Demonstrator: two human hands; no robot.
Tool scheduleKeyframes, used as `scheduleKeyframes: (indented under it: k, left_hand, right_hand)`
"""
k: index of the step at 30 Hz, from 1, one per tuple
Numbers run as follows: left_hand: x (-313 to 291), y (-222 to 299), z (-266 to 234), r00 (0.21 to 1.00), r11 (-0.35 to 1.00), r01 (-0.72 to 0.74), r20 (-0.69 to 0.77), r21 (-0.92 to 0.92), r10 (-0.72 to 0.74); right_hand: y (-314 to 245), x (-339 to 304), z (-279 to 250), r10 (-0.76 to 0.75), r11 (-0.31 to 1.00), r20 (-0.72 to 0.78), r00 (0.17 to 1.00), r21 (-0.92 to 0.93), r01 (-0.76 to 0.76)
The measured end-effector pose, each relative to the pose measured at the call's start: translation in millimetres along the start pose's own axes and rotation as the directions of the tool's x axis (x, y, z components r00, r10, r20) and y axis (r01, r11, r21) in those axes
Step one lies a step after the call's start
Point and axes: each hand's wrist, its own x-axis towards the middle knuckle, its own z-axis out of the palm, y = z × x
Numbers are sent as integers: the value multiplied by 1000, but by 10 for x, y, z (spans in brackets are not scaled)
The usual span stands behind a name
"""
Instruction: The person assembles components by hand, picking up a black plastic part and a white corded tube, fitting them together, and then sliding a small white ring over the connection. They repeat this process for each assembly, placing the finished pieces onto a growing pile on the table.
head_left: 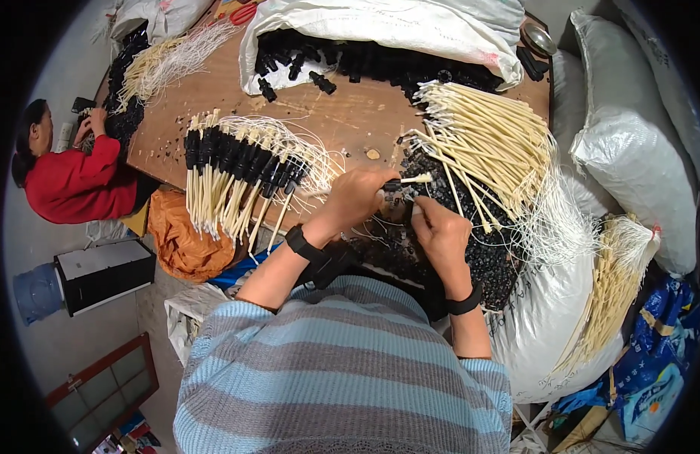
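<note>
Fitting (393, 185), blk, gripped by L hand (359, 198) over table (346, 113); cream rod (420, 178) pokes out to R. R hand (442, 231) curled just beside; can't tell if it holds anything. Step: prob. joining rod & fitting. Next move likely calls for steady L grip, rod seated, then adding to pile (236, 155) at L.

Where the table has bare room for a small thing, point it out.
Mostly bare, lightly speckled: the brown tabletop between the white sack, the black-fitted bundle and the pale stick pile; also the strip between the sack and the white strings, upper left. Crowded: around the left hand and right hand, beside black bits.
</note>
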Motion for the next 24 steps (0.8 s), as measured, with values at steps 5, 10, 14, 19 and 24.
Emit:
scheduleKeyframes:
  k: [5, 10, 14, 19, 24]
  left_hand:
    - [-24, 5, -17, 995, 981, -97, 15, 170, 96]
    - [-26, 75, -20, 990, 980, -140, 54, 143, 134]
    - [-8, 94, -3, 977, 970, -214, 33, 113, 212]
    - [15, 153, -65, 948, 991, -134, 288, -16, 133]
    - [17, 147, -62, 981, 959, -187, 17, -214, 195]
  right_hand:
    - [10, 16, 18, -14, 1000, -30, 999, 0, 14]
    - [7, 4, 24, -13, 1000, 15, 1000, 16, 13]
    - [42, -12, 87, 31, 994, 28, 999, 105, -34]
    - [-23, -69, 106, 82, 958, 180, 980, 258, -128]
    - [-3, -62, 86, 22, 990, 105, 994, 136, -36]
